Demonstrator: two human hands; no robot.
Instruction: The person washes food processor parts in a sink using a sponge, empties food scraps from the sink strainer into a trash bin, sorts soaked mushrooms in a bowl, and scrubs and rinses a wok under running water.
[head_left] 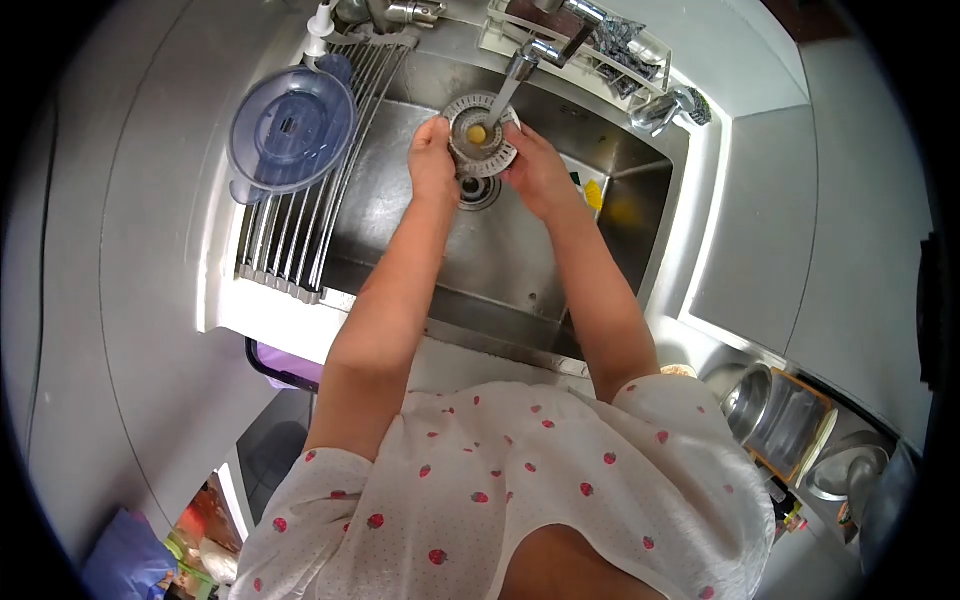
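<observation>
Both my hands hold a round, slotted sink strainer [468, 160] with a yellowish centre, up under the faucet [523, 62]. Water runs from the spout into it. My left hand [432, 160] is closed on its left rim, the thumb near the top. On the opposite rim my right hand [540, 172] grips it, thumb along the edge. Just beneath the strainer, the drain [480, 192] partly shows in the steel sink [490, 270]. A yellow item [593, 195] lies in the sink's right side, partly hidden by my right forearm.
A roll-up drying rack [300, 235] spans the sink's left side, bearing a translucent blue basin-like container [292, 130]. Behind the faucet, a white caddy [640, 75] holds scrubbers. Metal bowls [748, 400] stand at lower right.
</observation>
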